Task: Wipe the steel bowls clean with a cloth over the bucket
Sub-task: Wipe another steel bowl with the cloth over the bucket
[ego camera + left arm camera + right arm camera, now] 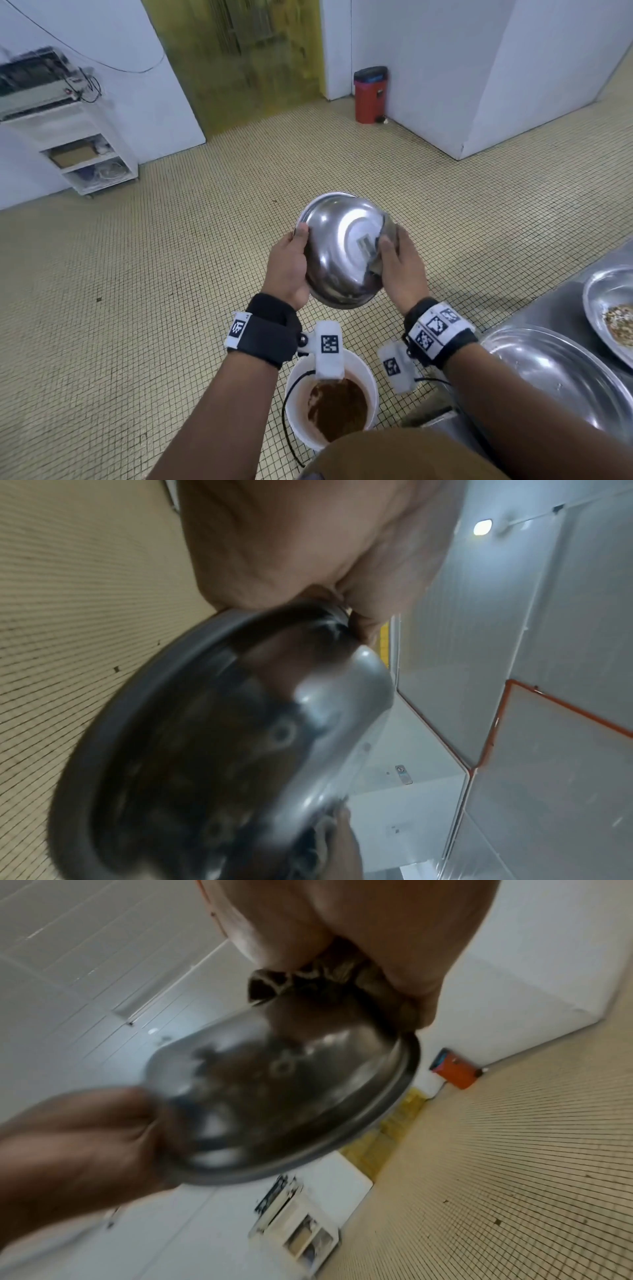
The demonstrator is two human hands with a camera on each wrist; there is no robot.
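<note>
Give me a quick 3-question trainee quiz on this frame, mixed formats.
1. True or false: the steel bowl is held with its base toward the head camera.
2. Which hand presses the cloth on the bowl? A) left hand B) right hand
3. Fill in: the white bucket below the hands holds a ____ residue.

Key: 1 true; 2 B; 3 brown.

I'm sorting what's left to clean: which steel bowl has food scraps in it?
The bowl at the far right edge, on the steel counter; the nearer one looks empty, and the held bowl faces away.
</note>
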